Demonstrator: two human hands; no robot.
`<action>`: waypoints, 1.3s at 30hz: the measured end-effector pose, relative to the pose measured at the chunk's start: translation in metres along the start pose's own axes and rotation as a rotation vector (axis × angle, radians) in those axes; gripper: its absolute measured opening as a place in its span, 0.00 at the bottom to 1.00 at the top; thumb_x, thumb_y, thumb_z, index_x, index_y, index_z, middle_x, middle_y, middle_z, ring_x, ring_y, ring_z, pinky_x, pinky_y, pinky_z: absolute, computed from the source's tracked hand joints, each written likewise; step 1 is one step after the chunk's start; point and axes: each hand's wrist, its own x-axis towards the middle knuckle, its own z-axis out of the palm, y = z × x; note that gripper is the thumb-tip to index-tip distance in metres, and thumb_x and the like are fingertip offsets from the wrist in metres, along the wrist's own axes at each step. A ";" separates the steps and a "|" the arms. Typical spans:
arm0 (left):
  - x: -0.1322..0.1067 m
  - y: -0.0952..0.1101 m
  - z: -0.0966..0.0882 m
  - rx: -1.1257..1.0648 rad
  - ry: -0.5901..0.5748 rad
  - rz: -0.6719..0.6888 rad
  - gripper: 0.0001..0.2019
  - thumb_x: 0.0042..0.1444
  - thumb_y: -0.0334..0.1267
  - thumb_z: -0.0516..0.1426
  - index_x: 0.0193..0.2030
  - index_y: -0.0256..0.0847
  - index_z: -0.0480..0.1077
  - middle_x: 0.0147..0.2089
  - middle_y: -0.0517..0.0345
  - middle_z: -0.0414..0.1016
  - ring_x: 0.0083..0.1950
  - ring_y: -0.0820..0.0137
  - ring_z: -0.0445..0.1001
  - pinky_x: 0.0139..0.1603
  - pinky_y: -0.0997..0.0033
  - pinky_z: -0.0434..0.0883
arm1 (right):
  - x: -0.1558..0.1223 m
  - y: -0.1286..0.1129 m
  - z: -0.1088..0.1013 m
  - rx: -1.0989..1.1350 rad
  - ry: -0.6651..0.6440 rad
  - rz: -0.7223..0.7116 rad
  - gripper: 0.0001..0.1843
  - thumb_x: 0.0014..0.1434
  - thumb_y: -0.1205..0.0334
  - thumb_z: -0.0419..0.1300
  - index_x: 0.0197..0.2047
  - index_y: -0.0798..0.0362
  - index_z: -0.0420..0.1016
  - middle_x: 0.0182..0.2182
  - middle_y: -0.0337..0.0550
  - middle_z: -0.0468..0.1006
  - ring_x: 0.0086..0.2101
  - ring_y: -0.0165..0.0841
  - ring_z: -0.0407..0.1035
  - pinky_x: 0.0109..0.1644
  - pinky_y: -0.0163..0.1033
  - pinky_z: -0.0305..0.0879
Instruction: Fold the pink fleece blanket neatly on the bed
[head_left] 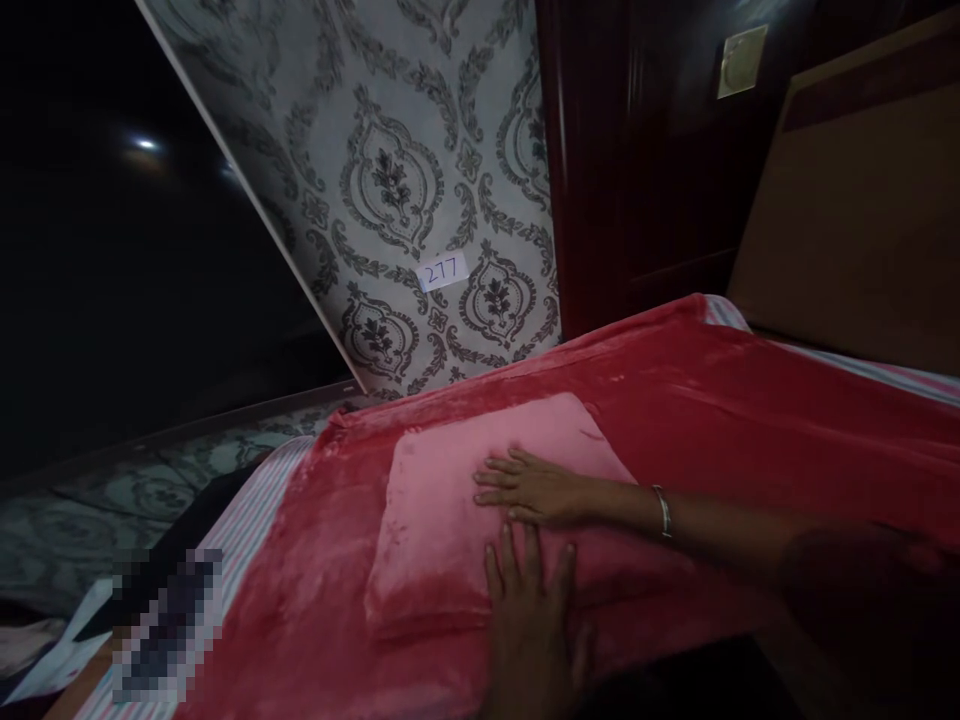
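A folded pink plush blanket (442,480) lies as a flat, thick rectangle on a larger red plush cover (300,610). My right hand (536,487), with a bracelet on its wrist, reaches in from the right and rests palm down on top of the pink bundle, fingers spread. From below, my left hand (529,600) lies over its near edge, fingers apart and pointing away from me. Neither hand grips anything. The palms hide part of the pink surface.
Striped cloth (255,510) shows beyond the red cover's edges. Behind stand a patterned wall (457,180) with a paper label (442,270) reading 277, and a dark red wooden panel (637,180). A large cardboard sheet (862,210) leans at right. A dark glossy screen-like surface (150,270) fills the left.
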 end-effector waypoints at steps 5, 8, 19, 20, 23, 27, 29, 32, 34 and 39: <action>-0.002 0.006 0.012 -0.030 0.023 -0.051 0.46 0.49 0.49 0.65 0.74 0.56 0.50 0.78 0.52 0.39 0.76 0.38 0.39 0.69 0.30 0.49 | 0.016 0.070 -0.007 -0.070 0.001 0.221 0.30 0.69 0.45 0.49 0.71 0.39 0.56 0.71 0.44 0.52 0.69 0.48 0.45 0.68 0.67 0.43; 0.000 0.006 0.016 -0.028 0.012 -0.087 0.48 0.45 0.49 0.67 0.73 0.57 0.52 0.78 0.53 0.40 0.76 0.37 0.38 0.70 0.29 0.46 | 0.021 0.103 -0.011 -0.051 -0.014 0.408 0.30 0.70 0.45 0.44 0.72 0.44 0.56 0.69 0.47 0.57 0.67 0.47 0.52 0.67 0.64 0.48; 0.000 0.010 0.008 -0.085 0.010 -0.080 0.48 0.48 0.48 0.66 0.74 0.57 0.50 0.78 0.51 0.40 0.76 0.37 0.39 0.70 0.27 0.45 | 0.018 0.121 0.007 -0.071 0.092 0.468 0.31 0.71 0.46 0.39 0.70 0.47 0.61 0.65 0.45 0.65 0.64 0.41 0.59 0.67 0.53 0.52; 0.001 0.010 0.003 -0.097 -0.004 -0.064 0.46 0.50 0.48 0.64 0.74 0.56 0.49 0.78 0.50 0.39 0.76 0.38 0.39 0.69 0.27 0.47 | 0.018 0.121 0.007 -0.091 0.095 0.465 0.31 0.71 0.46 0.39 0.70 0.48 0.61 0.65 0.46 0.65 0.63 0.42 0.59 0.67 0.53 0.52; 0.002 0.010 -0.012 -0.120 -0.049 -0.037 0.41 0.57 0.50 0.60 0.75 0.54 0.48 0.78 0.48 0.37 0.76 0.41 0.38 0.69 0.27 0.51 | 0.018 0.118 0.006 -0.158 0.113 0.478 0.31 0.71 0.48 0.39 0.70 0.50 0.61 0.66 0.48 0.64 0.65 0.43 0.58 0.68 0.55 0.50; 0.002 0.010 -0.021 -0.138 -0.056 -0.041 0.40 0.58 0.49 0.59 0.75 0.55 0.48 0.78 0.49 0.37 0.76 0.41 0.38 0.68 0.27 0.53 | 0.018 0.111 -0.003 -0.175 0.094 0.558 0.31 0.70 0.49 0.42 0.72 0.49 0.58 0.70 0.48 0.54 0.69 0.47 0.48 0.70 0.60 0.46; 0.003 0.008 -0.024 -0.148 -0.054 -0.024 0.40 0.58 0.48 0.59 0.74 0.54 0.49 0.78 0.50 0.39 0.76 0.42 0.40 0.68 0.28 0.54 | 0.021 0.099 -0.011 -0.143 0.098 0.564 0.32 0.70 0.48 0.43 0.73 0.48 0.55 0.72 0.48 0.49 0.70 0.48 0.43 0.69 0.62 0.46; 0.003 -0.003 -0.032 -0.149 -0.018 -0.028 0.34 0.60 0.48 0.57 0.73 0.50 0.54 0.74 0.49 0.54 0.74 0.47 0.51 0.70 0.32 0.53 | 0.032 0.063 -0.016 -0.087 0.092 0.426 0.31 0.70 0.47 0.41 0.73 0.46 0.54 0.72 0.47 0.47 0.70 0.47 0.41 0.70 0.62 0.43; 0.002 -0.016 -0.038 -0.103 0.040 -0.103 0.29 0.62 0.46 0.55 0.70 0.47 0.60 0.70 0.49 0.64 0.72 0.50 0.58 0.72 0.33 0.49 | 0.042 0.030 -0.014 -0.036 0.061 0.269 0.30 0.71 0.47 0.40 0.73 0.45 0.55 0.72 0.45 0.47 0.70 0.43 0.42 0.72 0.58 0.42; -0.019 -0.046 -0.035 0.078 0.113 -0.266 0.35 0.57 0.43 0.59 0.72 0.46 0.57 0.74 0.47 0.54 0.75 0.43 0.48 0.71 0.30 0.47 | 0.063 -0.036 0.010 0.090 -0.079 -0.065 0.28 0.72 0.48 0.40 0.72 0.41 0.57 0.72 0.40 0.50 0.71 0.39 0.40 0.72 0.55 0.40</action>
